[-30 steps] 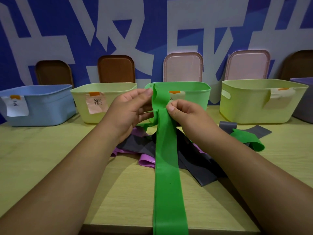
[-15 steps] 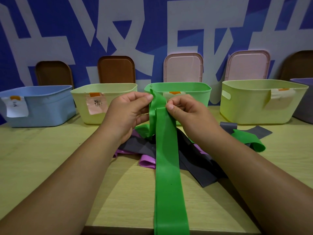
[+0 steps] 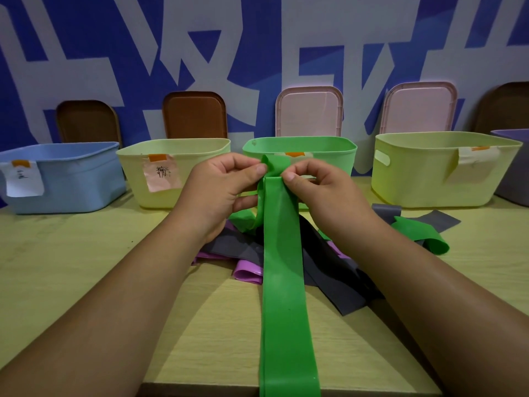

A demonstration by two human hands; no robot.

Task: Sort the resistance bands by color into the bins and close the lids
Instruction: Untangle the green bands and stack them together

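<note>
A long green band (image 3: 283, 282) runs from the table's front edge up to my hands, folded over at its top. My left hand (image 3: 220, 190) pinches the fold from the left and my right hand (image 3: 317, 193) pinches it from the right, just in front of the green bin (image 3: 337, 156). Under the band lies a pile of dark grey bands (image 3: 329, 270) and purple bands (image 3: 247, 272). A second green band (image 3: 423, 234) lies curled at the right of the pile.
A row of open bins stands behind: blue bin (image 3: 71, 179), pale yellow bin (image 3: 197, 167), lime bin (image 3: 423, 173), purple bin (image 3: 515, 167) at the right edge. Brown lids (image 3: 194, 114) and pink lids (image 3: 309, 111) lean on the wall.
Both hands have lowered slightly and drawn closer together, tightening the fold at the top of the green band. The pile has not moved.
</note>
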